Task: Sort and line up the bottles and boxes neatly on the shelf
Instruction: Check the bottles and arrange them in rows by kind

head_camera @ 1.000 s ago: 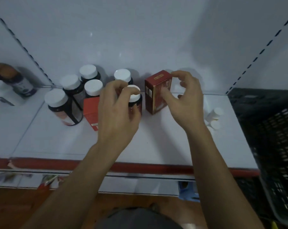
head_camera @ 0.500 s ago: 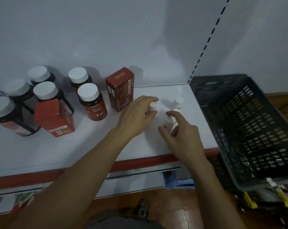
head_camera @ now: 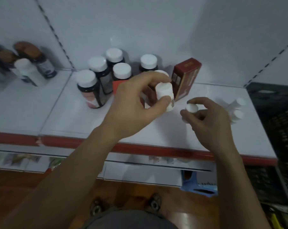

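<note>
Half a second ago both hands lay low on the shelf among the little bottles near its right end. Now each has one, and the view has swung left so the neighbouring bay is back in frame. The left hand (head_camera: 133, 103) pinches a small white bottle (head_camera: 164, 93) between thumb and curled fingers, tilted, at frame centre in front of the dark red box (head_camera: 186, 78). The right hand (head_camera: 209, 119), right of centre, has its fingers curled round a second small white bottle (head_camera: 191, 107), with only the round cap showing between thumb and forefinger. Two more small white bottles (head_camera: 237, 111) lie close together at the right, near the shelf end. Both held bottles are smooth white plastic cylinders. The dark bottles (head_camera: 105, 80), in a cluster at upper centre, are glossy and round with ribbed white caps. The dark red box is a tall cardboard carton standing upright, and an orange-red box (head_camera: 118, 84) shows partly behind the left hand. The shelf (head_camera: 73, 116) is flat white sheet with a red front strip (head_camera: 140, 148), backed by a plain white wall (head_camera: 156, 30) with perforated uprights. A black lattice crate (head_camera: 275, 103) sits at the right edge, blurred bottles (head_camera: 30, 71) stand in the upper-left bay, and a reddish wooden floor (head_camera: 15, 182) lies below.
</note>
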`<state>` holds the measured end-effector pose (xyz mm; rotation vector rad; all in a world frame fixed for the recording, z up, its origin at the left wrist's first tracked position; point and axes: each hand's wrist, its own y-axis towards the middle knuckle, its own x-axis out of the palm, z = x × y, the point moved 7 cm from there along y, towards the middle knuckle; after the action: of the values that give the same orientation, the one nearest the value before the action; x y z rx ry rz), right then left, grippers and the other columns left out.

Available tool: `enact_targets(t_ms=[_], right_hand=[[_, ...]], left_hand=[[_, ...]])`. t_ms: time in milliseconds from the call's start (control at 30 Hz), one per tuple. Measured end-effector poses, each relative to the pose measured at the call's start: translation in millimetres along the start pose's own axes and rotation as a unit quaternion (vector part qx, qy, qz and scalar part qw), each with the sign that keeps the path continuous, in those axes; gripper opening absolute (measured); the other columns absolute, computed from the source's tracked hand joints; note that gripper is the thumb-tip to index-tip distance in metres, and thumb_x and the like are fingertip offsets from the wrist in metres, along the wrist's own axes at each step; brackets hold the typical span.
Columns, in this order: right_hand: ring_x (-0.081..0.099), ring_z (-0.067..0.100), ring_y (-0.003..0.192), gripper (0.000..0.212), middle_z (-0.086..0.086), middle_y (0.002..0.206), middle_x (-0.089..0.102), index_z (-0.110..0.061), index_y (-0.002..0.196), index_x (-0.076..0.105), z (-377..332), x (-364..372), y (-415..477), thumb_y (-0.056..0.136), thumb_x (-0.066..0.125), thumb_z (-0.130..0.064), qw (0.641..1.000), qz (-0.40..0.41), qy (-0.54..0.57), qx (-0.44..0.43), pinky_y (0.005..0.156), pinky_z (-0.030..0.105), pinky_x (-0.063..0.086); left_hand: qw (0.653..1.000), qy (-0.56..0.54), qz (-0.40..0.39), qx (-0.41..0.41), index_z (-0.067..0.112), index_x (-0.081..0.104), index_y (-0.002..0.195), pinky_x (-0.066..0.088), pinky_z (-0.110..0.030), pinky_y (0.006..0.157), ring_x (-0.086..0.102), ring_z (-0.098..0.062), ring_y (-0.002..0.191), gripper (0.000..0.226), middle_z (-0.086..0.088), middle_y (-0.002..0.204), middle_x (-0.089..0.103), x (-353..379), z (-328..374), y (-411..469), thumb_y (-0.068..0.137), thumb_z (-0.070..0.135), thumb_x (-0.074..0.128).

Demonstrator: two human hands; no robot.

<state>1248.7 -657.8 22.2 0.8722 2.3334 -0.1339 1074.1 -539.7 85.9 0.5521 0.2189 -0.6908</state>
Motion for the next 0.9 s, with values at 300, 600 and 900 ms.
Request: enact_targets(t_ms=[300, 600, 900], right_hand=[[0.064, 0.014, 0.064, 0.020, -0.008, 0.071, 0.072, -0.027, 0.100, 0.063, -214.9, 225.6, -40.3, 0.088, 0.077, -0.035, 0.970, -0.133, 0.121, -0.161, 0.061, 0.035, 0.050], [0.058, 0.007, 0.089, 0.024, -0.009, 0.098, 0.060, -0.026, 0.097, 0.066, -441.5, 526.6, -154.8, 0.081, 0.084, -0.029, 0.869, -0.356, 0.123, -0.320, 0.074, 0.021, 0.047], [0.057, -0.002, 0.099, 0.035, -0.023, 0.109, 0.059, -0.041, 0.114, 0.059, -597.4, 755.8, -256.4, 0.093, 0.075, -0.018, 0.746, -0.512, 0.145, -0.400, 0.078, 0.013, 0.046]], left_hand=[[0.877, -0.339, 0.287, -0.183, 0.018, 0.074, 0.106, 0.041, -0.027, 0.064, 0.058, -0.015, 0.078, 0.022, 0.000, 0.091, 0.063, -315.1, -88.8, -144.0, 0.086, 0.024, 0.066], [0.710, -0.324, 0.592, -0.201, 0.015, 0.068, 0.096, 0.038, -0.030, 0.061, 0.057, -0.013, 0.064, 0.015, 0.004, 0.074, 0.067, -570.9, -111.9, -370.6, 0.099, 0.020, 0.055], [0.553, -0.256, 0.762, -0.219, 0.014, 0.069, 0.121, 0.043, -0.030, 0.068, 0.060, -0.015, 0.082, 0.029, -0.003, 0.098, 0.067, -718.7, -155.3, -552.8, 0.098, 0.027, 0.057]])
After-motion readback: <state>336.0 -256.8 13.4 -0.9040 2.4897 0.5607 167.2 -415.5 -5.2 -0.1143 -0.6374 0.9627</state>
